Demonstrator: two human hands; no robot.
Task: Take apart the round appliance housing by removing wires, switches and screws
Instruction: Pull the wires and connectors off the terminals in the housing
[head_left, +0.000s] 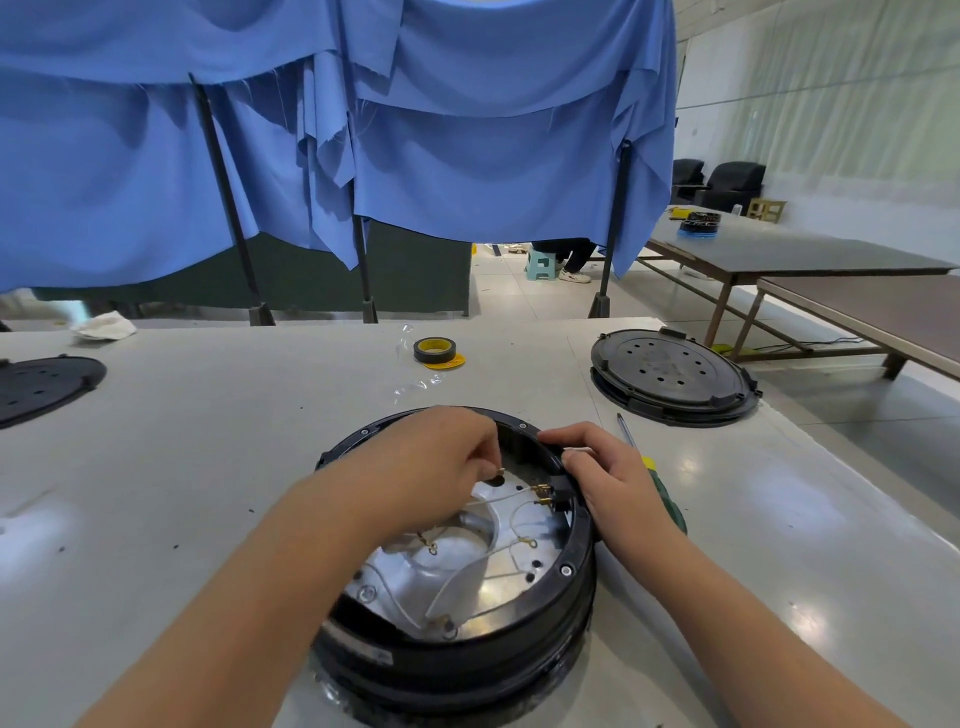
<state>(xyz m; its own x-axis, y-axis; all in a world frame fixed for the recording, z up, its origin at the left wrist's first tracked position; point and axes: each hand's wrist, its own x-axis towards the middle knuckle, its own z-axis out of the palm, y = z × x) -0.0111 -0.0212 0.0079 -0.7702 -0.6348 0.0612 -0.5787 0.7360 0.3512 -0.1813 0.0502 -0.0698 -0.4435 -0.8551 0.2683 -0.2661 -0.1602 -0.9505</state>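
Housing on table dead ahead. Your left hand pinches small brass connector inside, at 1 o'clock. Right hand grips rim by switch; wires run 3-to-9.

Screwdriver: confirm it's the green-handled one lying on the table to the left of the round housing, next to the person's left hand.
Wrong side. The head view shows the green-handled screwdriver lying on the table to the right of the round housing, next to the right hand.

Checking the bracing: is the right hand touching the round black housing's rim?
Touching: the head view shows the right hand with fingers curled over the round black housing rim.
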